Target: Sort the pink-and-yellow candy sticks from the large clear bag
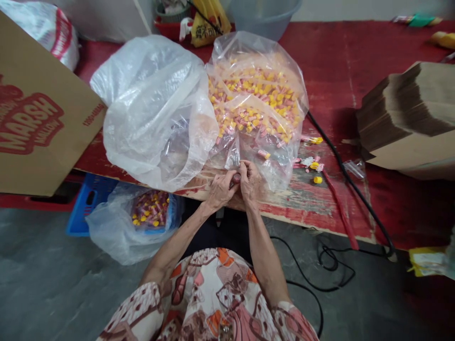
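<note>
My left hand (221,190) is closed around a small dark-red piece with a round end (236,178), at the table's front edge. Beside it, my right hand (250,183) pinches with thumb and forefinger near a fold of clear plastic (233,154); what lies between those fingers is too small to make out. Just beyond my hands spreads a big clear bag (280,158) full of little pink tubes with yellow caps (263,94). A large whitish plastic bag (152,94), its mouth gaping towards me, lies to the left of it.
At left stands a carton (53,156) printed "Marsh Mallow". Below it a blue crate (80,213) holds a plastic-lined heap of capped pieces (151,208). Loose yellow caps (317,180), a black cable (341,161) and stacked brown cardboard (408,109) are on the right.
</note>
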### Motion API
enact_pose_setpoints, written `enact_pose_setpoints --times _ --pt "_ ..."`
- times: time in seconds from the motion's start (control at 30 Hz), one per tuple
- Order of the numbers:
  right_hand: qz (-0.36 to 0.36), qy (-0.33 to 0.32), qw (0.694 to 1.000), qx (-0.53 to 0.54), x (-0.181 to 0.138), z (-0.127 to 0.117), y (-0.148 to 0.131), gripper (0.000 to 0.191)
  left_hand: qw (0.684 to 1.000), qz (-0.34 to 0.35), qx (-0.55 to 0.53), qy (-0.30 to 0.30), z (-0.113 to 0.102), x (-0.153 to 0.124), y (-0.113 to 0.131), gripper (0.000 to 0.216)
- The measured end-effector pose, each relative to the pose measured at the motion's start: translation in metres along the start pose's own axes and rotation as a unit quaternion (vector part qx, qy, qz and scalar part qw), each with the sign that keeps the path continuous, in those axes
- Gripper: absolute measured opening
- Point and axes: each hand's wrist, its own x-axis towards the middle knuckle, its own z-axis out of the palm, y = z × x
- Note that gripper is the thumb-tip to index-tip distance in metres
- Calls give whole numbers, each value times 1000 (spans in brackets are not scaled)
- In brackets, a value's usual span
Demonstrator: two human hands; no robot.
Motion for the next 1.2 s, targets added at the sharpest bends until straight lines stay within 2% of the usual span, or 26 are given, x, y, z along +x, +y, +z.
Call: enact_pose_setpoints --times 0.17,0.37,0.53,0.8,1.07,1.2 --pt "-7 -25 1000 16 0 -1 0 41 1000 7 12 -11 0 -1 -1 27" --pt "-17 -27 999 28 -1 -1 -4 41 1000 7 4 -12 2 0 -3 31" --pt "-16 -11 1000 10 -1 -1 -2 42 999 -3 -22 23 5 -2 -4 47" --pt "-5 -9 1000 26 -1 -1 -3 42 1000 3 -17 3 3 -3 -3 33" --pt "-2 -16 1000 13 -1 -3 -2 46 999 -2 -22 26 5 -5 -2 43" --pt "2 -16 1000 16 -1 -4 -3 45 1000 0 -16 21 6 -6 -1 40"
